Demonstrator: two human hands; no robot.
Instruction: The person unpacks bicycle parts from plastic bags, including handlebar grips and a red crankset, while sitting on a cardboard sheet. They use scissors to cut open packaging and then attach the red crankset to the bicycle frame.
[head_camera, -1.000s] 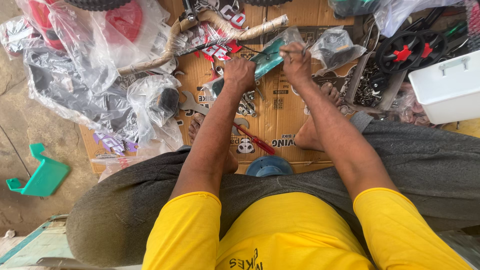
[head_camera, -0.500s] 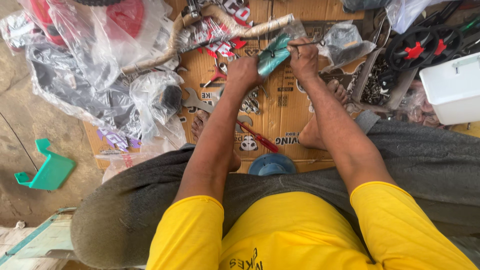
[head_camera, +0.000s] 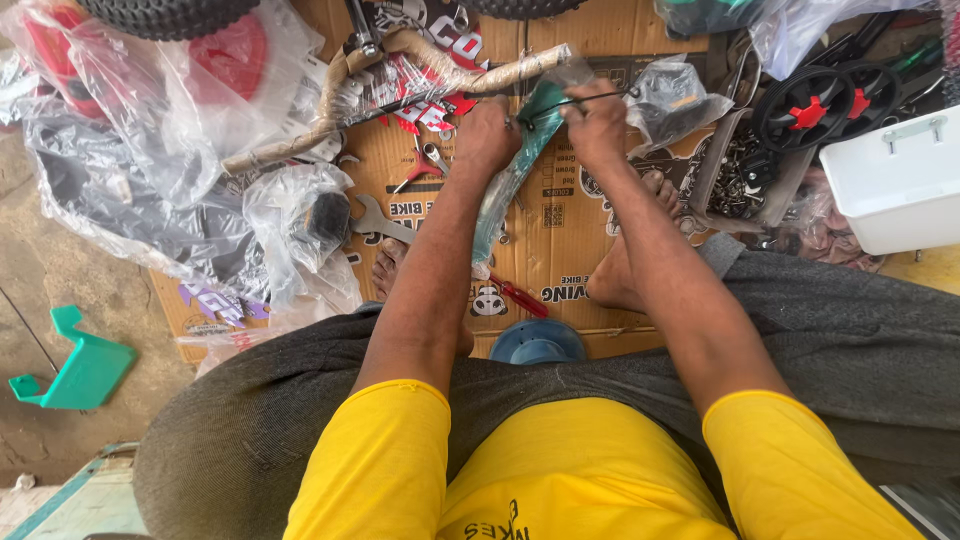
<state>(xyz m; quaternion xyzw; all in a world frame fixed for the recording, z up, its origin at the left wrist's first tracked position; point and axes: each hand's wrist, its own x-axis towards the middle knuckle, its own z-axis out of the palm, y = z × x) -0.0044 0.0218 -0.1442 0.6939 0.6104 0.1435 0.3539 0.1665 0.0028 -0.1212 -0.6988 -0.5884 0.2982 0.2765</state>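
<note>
A long green part in a clear plastic sleeve is held up over the middle of the flattened cardboard sheet, its lower end hanging towards the near edge. The left hand is closed around its upper end, so that the piece seems to be steadied, while the right hand is pinched narrow on a thin black rod or cable at the same end; what the rod is cannot be told. Both hands are kept close together at the top, apparently so that the fine work can be done there.

On the cardboard below, a large spanner lies near the left edge, and a red-handled screwdriver lies by the near edge, just beside a bare foot. Wrapped handlebars are laid across the far edge. Loose clear bags are heaped past the left edge, and a white plastic box stands off the right edge beside small black wheels with red hubs. Free room around the hands is crowded by the bags and handlebars.
</note>
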